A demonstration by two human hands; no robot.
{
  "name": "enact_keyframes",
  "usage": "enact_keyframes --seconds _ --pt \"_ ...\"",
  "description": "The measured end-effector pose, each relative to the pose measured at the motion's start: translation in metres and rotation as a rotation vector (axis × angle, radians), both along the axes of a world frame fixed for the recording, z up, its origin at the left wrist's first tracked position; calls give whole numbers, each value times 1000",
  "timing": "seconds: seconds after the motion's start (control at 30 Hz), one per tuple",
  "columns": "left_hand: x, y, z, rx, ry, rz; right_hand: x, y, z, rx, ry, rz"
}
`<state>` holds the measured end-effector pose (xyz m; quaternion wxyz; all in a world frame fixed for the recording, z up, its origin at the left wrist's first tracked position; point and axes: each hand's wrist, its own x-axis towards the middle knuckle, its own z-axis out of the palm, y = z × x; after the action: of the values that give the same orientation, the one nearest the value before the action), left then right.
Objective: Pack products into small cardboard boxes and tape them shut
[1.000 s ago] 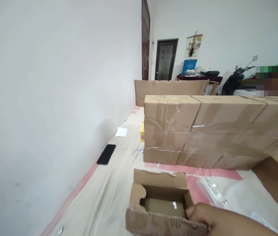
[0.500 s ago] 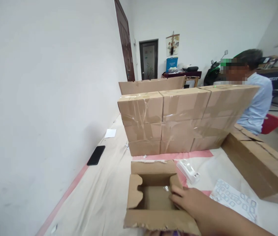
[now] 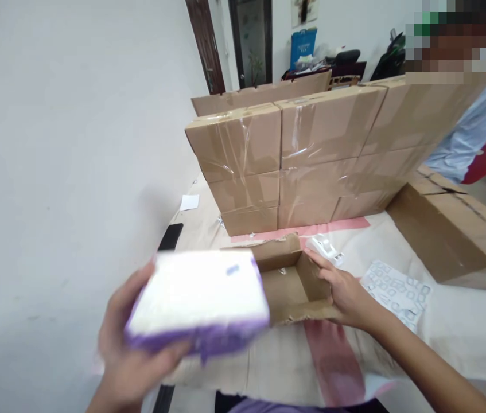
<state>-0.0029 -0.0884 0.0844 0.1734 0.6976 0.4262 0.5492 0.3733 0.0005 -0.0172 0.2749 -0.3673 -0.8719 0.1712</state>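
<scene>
A white-topped, purple-sided block-shaped pack (image 3: 202, 292) is gripped at its left end by my left hand (image 3: 128, 338). It is blurred by motion and hangs over the left side of an open cardboard box (image 3: 286, 287), hiding that part of it. My right hand (image 3: 341, 287) grips the box's right wall, with the fingers over the edge. Inside, the visible part of the box shows a bare cardboard floor with a small shiny spot. Just behind the right fingers lies a white tape dispenser (image 3: 324, 248).
Taped cardboard boxes (image 3: 311, 155) are stacked at the back. A larger open carton (image 3: 449, 241) stands at right, near a sheet of printed labels (image 3: 397, 292). A black phone (image 3: 171, 236) and white paper (image 3: 190, 202) lie by the wall. A person in a light blue shirt (image 3: 475, 132) sits behind.
My left hand has come into view holding the purple and white pack, now over the box's left side. My right hand still holds the box's right wall. The camera view has tipped downward.
</scene>
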Motion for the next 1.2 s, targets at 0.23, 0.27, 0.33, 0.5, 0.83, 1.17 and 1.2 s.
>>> enact_keyframes --seconds 0.23,0.27,0.33,0.5,0.83,1.17,1.2 --pt "30 106 4 -289 124 -151 -20 -1 -23 21 355 -156" --pt "34 114 -1 -313 106 -154 -22 -1 -27 30 393 -173" --pt "39 125 -9 -360 80 -194 -23 -3 -34 13 451 -207" --pt "51 130 -19 -532 78 -278 -28 -14 -64 -246 382 -203" --pt "66 101 -33 -481 -2 -81 -21 -17 -20 48 560 -409" --pt "80 85 -35 -342 -149 45 -120 11 71 -263 95 -243" --pt "76 83 -38 -351 -167 -9 -123 15 69 -280 98 -250"
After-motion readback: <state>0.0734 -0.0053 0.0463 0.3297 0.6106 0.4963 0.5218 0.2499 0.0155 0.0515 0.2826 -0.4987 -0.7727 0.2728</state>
